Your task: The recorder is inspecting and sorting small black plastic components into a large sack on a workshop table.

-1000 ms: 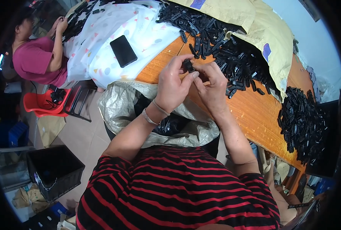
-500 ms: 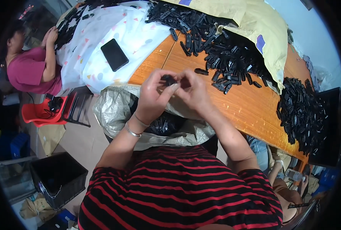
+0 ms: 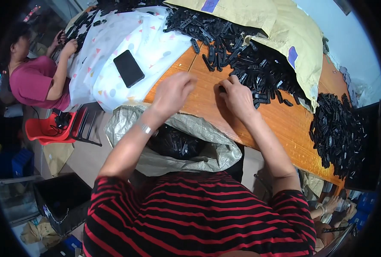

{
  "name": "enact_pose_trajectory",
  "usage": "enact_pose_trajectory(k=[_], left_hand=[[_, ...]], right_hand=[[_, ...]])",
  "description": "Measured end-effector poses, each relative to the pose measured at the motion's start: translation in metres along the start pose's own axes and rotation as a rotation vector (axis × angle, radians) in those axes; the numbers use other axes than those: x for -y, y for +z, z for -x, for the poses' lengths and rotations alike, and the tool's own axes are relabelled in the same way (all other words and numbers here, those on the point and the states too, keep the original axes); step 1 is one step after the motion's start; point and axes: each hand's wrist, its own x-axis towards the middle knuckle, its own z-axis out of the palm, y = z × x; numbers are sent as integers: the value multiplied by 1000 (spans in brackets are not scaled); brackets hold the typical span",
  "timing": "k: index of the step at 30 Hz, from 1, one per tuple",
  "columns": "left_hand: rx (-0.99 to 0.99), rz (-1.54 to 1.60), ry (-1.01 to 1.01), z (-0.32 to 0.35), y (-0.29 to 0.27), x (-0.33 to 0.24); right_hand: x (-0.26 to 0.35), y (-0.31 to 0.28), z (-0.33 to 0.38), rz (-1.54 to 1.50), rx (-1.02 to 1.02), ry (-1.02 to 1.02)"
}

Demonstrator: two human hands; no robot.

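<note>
My right hand [image 3: 238, 97] is at the table, its fingertips closed on a small black plastic piece [image 3: 221, 88] that they mostly cover. Above the near table edge hangs my left hand [image 3: 172, 93], fingers loosely curled and a little apart, with nothing visible in them. Under it, a woven sack [image 3: 218, 156] lies open against my body, with black plastic pieces [image 3: 179, 145] inside. A large heap of similar black clip-like pieces [image 3: 263, 70] spreads over the wooden table [image 3: 203, 103] just beyond my right hand.
Yellowish paper sacks [image 3: 299, 38] cover the far heap. Another black pile [image 3: 338, 132] is at the right. A black tablet [image 3: 128, 68] rests on patterned white sheeting [image 3: 109, 81]. At left are a co-worker [image 3: 38, 81], a red chair [image 3: 44, 128] and a black crate [image 3: 64, 199].
My hands have parted from around a black piece. The right has moved right to the table and grips a piece; the left has stayed over the sack's edge. The co-worker's hands have separated.
</note>
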Motion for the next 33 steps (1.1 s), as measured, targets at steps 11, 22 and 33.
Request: enact_pose_trajectory(k=[11, 22, 33], left_hand=[[169, -284, -491, -100, 78, 33], [42, -131, -465, -64, 60, 42], [62, 1019, -443, -15, 39, -8]], right_hand=[[-8, 4, 5, -546, -116, 120], [-5, 0, 27, -77, 10, 134], [37, -12, 3, -714, -318, 172]])
